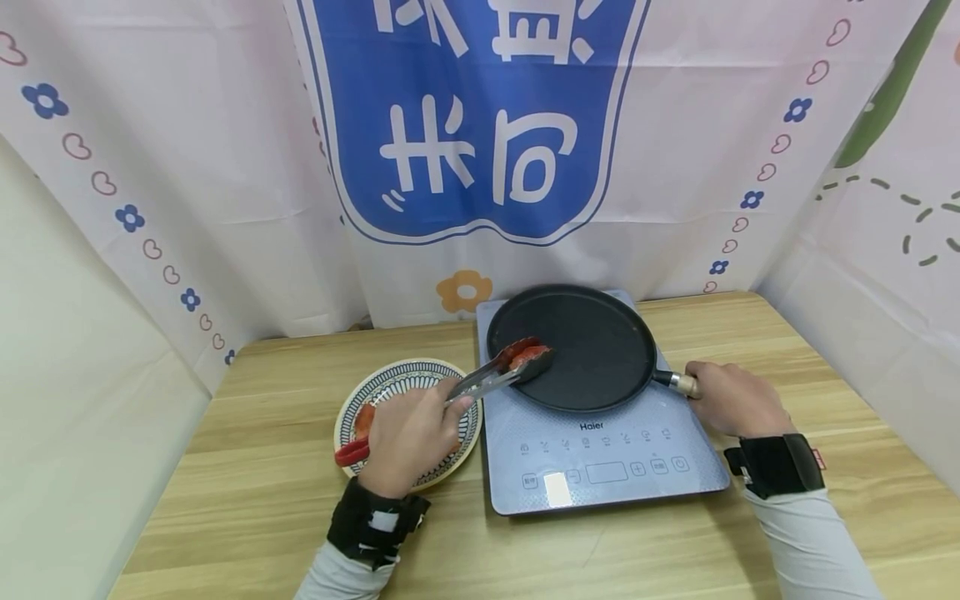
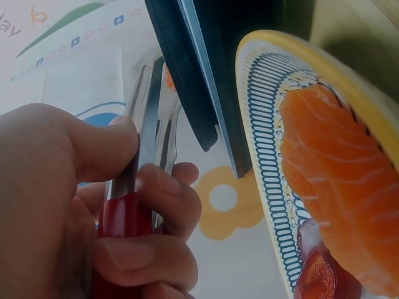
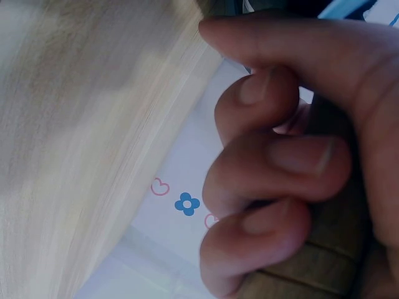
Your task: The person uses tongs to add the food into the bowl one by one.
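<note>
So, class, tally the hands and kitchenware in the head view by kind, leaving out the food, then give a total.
Hands (left hand, right hand): 2
Plate: 1
Tongs: 1 pair
Frying pan: 1
Cooktop: 1
Total: 6, counting the pair once

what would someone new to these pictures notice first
A newcomer's eye likely goes first to the big blue emblem on the back cloth. Below it, the black pan sits on the cooker, right hand on its handle. At the pan's left side, tongs in the left hand grip a reddish piece.
</note>
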The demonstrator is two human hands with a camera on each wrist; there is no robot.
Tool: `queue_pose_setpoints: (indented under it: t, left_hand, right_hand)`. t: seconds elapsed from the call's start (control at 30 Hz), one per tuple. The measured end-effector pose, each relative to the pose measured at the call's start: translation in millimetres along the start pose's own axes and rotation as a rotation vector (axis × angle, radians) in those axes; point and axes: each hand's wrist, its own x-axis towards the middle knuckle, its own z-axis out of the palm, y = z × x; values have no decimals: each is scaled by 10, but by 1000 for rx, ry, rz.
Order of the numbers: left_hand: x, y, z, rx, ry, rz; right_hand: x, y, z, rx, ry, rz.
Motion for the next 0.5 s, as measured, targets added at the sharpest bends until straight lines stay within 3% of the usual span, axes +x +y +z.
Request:
queue_pose_setpoints:
  t: [0.5]
  left_hand:
    - [6, -13, -27, -16, -20, -21]
  right_hand:
    - [5, 0, -4, -8, 2, -1]
